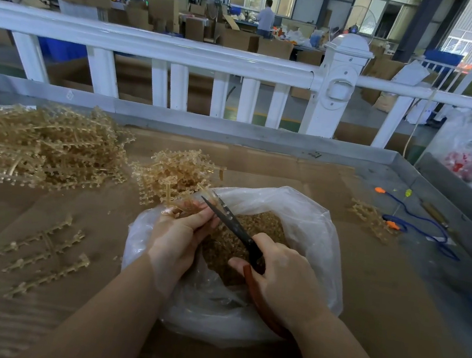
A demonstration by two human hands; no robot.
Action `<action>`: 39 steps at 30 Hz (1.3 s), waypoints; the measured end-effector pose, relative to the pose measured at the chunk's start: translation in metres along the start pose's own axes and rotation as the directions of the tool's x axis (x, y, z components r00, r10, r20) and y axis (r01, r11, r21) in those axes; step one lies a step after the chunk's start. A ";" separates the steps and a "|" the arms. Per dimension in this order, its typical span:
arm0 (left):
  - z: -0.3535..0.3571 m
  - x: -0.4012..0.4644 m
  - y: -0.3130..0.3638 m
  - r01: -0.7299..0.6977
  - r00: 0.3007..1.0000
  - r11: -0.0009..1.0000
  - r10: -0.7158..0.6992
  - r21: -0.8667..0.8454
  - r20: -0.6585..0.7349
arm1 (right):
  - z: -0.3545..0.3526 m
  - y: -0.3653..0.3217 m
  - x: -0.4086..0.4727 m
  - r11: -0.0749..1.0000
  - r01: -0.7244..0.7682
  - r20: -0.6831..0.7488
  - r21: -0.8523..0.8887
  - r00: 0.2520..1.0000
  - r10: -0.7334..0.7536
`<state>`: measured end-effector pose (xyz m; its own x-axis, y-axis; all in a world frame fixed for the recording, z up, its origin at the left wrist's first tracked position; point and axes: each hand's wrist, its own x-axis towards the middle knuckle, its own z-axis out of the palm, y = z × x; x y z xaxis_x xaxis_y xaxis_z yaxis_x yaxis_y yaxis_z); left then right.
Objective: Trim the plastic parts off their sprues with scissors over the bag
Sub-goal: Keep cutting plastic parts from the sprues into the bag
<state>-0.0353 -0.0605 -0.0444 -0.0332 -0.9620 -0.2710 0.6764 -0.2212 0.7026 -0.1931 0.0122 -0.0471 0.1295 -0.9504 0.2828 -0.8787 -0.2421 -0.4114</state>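
While scissors cut — no writing legible

The person shows as 2 bare forearms ending in 2 bare hands. No sleeve or cuff covers either forearm as far back as the bottom edge of the view. The left hand wears no glove, and no ring or band shows on its back or wrist. The right hand is likewise ungloved, its wrist bare of watch or strap. The fingernails that show on the left hand are short and unpainted.
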 end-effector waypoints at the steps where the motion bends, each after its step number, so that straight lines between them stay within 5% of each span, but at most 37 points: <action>1: 0.000 0.000 0.000 -0.002 1.000 1.000 0.002 -0.003 0.005 | 0.000 0.000 0.000 1.000 0.002 -0.005 -0.011 1.000 -0.002; 39: -0.006 0.002 -0.005 -0.028 0.995 0.992 0.016 0.127 0.094 | 0.012 0.003 0.009 0.996 0.032 -0.099 -0.085 0.994 -0.040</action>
<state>-0.0341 -0.0605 -0.0527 -0.0914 -0.9762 -0.1965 0.5782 -0.2127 0.7877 -0.1891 0.0008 -0.0560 0.1184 -0.9160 0.3833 -0.9100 -0.2546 -0.3273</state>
